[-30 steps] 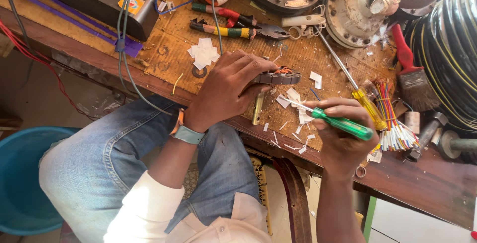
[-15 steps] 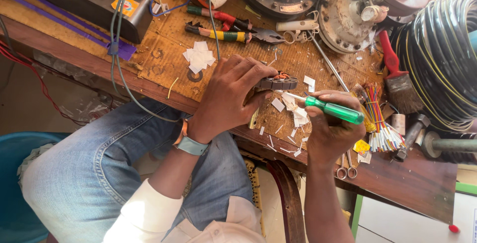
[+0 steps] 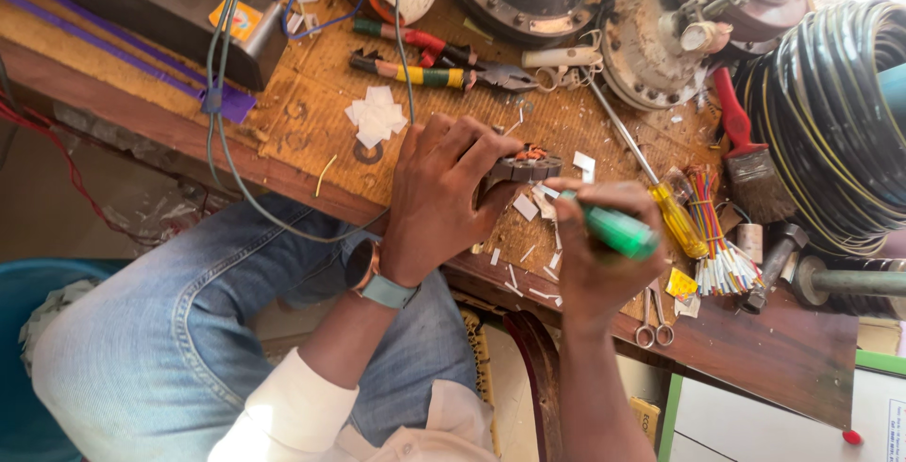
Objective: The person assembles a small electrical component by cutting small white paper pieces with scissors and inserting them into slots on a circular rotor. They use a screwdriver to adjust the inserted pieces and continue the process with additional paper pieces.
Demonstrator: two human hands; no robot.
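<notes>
Head view, looking down at a cluttered wooden tabletop (image 3: 311, 132). Left hand (image 3: 439, 202) is clamped on a small round stator (image 3: 527, 168) with copper windings, pressing it to the tabletop near the near edge, middle of the scene. Right hand (image 3: 595, 245) is closed around a green-handled screwdriver (image 3: 618, 233), just right of the stator; its tip is hidden behind the fingers, so contact with the stator cannot be told. Hands are close together, almost touching. Watch (image 3: 373, 278) with a teal strap on the left wrist. White paper bits (image 3: 377, 115) lie left of the stator, more scraps around it. Far side: pliers (image 3: 434, 61) with red and striped handles, big metal motor housings (image 3: 651, 42). Right: yellow-handled screwdriver (image 3: 661, 202), bundle of coloured wires (image 3: 717, 235), red-handled brush (image 3: 746, 155), coil of dark cable (image 3: 830, 122), small scissors (image 3: 653, 330) at the near edge. Blue jeans (image 3: 189, 330) under the tabletop, blue bucket (image 3: 28, 377) at far left.
</notes>
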